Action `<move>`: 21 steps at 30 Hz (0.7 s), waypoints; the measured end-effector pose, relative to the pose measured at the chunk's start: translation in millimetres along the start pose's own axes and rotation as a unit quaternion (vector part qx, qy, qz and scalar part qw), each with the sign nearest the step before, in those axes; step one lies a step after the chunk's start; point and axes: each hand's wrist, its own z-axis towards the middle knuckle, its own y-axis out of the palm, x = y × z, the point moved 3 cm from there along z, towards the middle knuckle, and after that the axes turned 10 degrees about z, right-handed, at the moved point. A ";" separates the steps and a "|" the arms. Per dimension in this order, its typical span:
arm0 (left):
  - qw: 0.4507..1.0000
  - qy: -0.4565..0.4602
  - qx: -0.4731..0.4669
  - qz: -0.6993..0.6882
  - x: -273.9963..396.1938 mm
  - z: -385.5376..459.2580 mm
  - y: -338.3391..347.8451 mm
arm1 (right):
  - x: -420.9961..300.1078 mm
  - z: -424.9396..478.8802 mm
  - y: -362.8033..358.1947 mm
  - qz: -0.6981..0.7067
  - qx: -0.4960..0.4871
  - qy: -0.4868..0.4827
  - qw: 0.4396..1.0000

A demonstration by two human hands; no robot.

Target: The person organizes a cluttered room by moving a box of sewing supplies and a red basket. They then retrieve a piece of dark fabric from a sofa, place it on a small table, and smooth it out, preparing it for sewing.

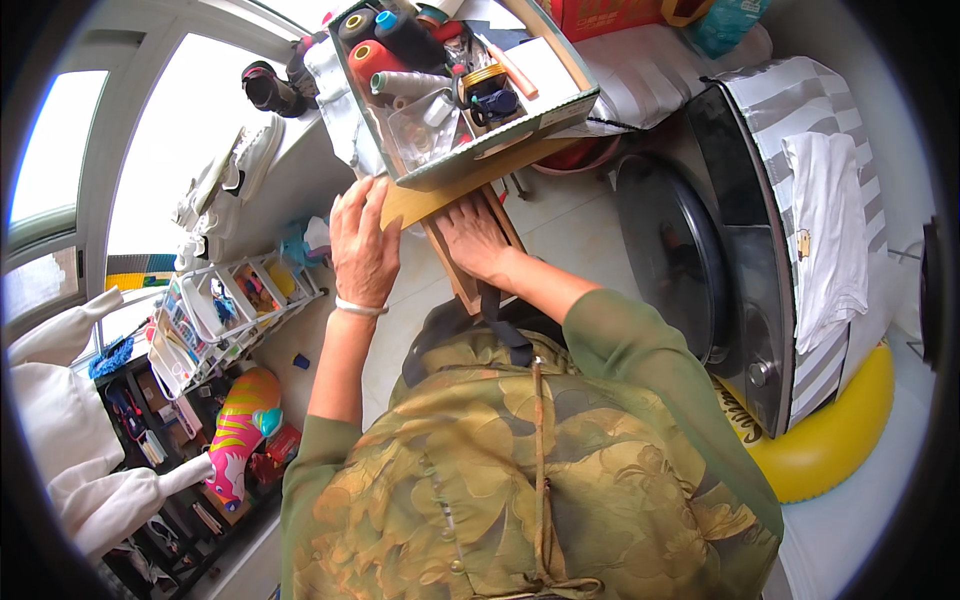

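Observation:
My left hand (365, 244) is raised at the left corner of a wooden tabletop (420, 204), its fingers apart and nothing visible in them. A white bangle (361, 308) circles that wrist. My right hand (472, 236) reaches into a narrow wooden drawer (459, 281) pulled out below the tabletop. Its fingertips go in under the table edge, so what they touch is hidden. On the tabletop stands an open cardboard box (495, 146) of sewing supplies. Inside it are a red thread cone (373, 61), a black thread cone (411, 41), a white thread spool (409, 83) and a clear plastic container (424, 127).
White sneakers (251, 154) line the windowsill at left. Below them stands a white rack (232, 307) of small items. To the right are a large dark round lid (667, 255), a cloth-covered black appliance (757, 300) and a yellow inflatable ring (832, 450).

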 end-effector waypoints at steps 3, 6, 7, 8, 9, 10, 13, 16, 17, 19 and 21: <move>0.999 -0.039 -0.013 0.002 -8.3 -31.2 -1.0 | 13.7 15.1 16.0 0.057 0.008 0.048 0.997; 0.997 -0.066 -0.041 0.006 -15.3 -62.8 -3.2 | 21.4 31.0 21.7 0.120 -0.063 0.109 0.985; 0.997 -0.065 -0.046 0.005 -16.8 -70.5 -3.7 | 24.8 30.5 24.8 0.124 -0.043 0.100 0.986; 0.995 -0.079 -0.052 -0.015 -19.9 -80.5 -4.0 | 27.9 28.9 27.6 0.127 -0.023 0.091 0.987; 0.994 -0.087 -0.057 -0.027 -24.4 -92.3 -3.6 | 24.5 26.8 23.3 0.132 -0.006 0.085 0.988; 0.993 -0.095 -0.063 -0.027 -29.2 -103.3 -4.8 | 19.1 23.6 15.3 0.187 -0.072 0.143 0.969; 0.990 -0.110 -0.073 -0.042 -41.8 -129.9 -6.6 | 14.4 -3.6 21.1 -0.054 -0.051 0.018 0.997; 0.985 -0.143 -0.079 -0.062 -54.5 -157.5 -7.8 | 3.9 -30.9 8.7 -0.062 -0.096 0.035 0.993; 0.982 -0.155 -0.080 -0.078 -57.6 -164.9 -6.7 | 2.4 -34.5 3.9 -0.056 -0.124 0.052 0.989; 0.974 -0.177 -0.087 -0.109 -62.3 -181.8 -6.6 | -9.0 -37.2 -17.5 0.027 -0.104 0.072 0.992; 0.972 -0.189 -0.092 -0.110 -65.8 -196.3 -8.5 | -10.2 -43.4 -28.6 0.117 -0.055 0.076 0.989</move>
